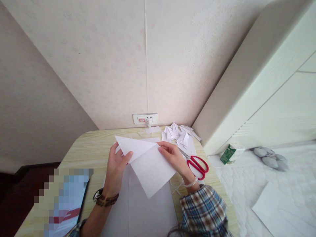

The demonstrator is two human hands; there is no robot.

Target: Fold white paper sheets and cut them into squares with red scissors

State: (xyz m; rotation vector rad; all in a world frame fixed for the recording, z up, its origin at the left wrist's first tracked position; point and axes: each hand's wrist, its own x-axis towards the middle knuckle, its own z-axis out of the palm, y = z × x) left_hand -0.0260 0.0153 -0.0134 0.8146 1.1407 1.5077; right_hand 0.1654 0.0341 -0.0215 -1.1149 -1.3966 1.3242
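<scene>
Between my two hands is a white sheet of paper (153, 171), held up over the table with its upper left part folded over into a triangular flap. My left hand (118, 158) pinches the left side, thumb on top of the flap and fingers behind. At the upper right edge my right hand (172, 154) grips the paper, near the end of the fold. Below lies a larger white sheet (118, 210), partly covered by my arms and the held paper. Red-handled scissors (197, 167) rest just right of my right hand, their blades partly hidden.
Several folded white paper pieces (182, 139) are heaped at the table's back right. A pixelated screen (69, 200) lies at the left. Against the wall is a socket (145, 118) with a plug. A green-and-white box (228, 154) and another paper sheet (278, 210) lie on the quilted surface.
</scene>
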